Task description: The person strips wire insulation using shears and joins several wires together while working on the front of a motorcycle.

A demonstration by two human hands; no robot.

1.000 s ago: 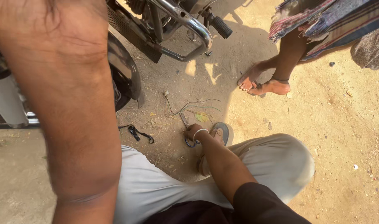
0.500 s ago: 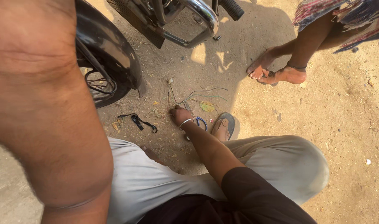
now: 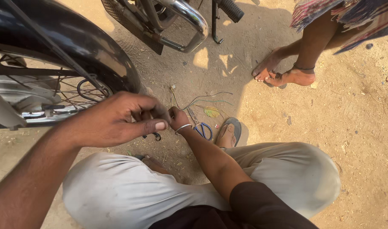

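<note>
My left hand (image 3: 117, 121) is up close to the camera, its fingers curled and pinched together against my right hand (image 3: 177, 118). My right hand, with a metal bangle on the wrist, is closed low over the dirt, where thin wires (image 3: 211, 101) run up to it. What sits between the fingertips of my left hand is hidden. Blue-handled scissors (image 3: 203, 130) lie on the ground just right of my right hand. A small black tool (image 3: 156, 136) pokes out under my left hand.
A motorcycle's black mudguard (image 3: 75, 42) and spoked wheel (image 3: 41, 101) stand close on the left, with a chrome guard bar (image 3: 189, 21) and a side stand (image 3: 215, 25) behind. Another person's bare feet (image 3: 283, 72) stand at the upper right. My sandalled foot (image 3: 228, 133) is beside the scissors.
My left arm has come down from blocking the view, and that hand now meets my right hand. The view has shifted towards the wheel. My right hand has stayed by the wires.
</note>
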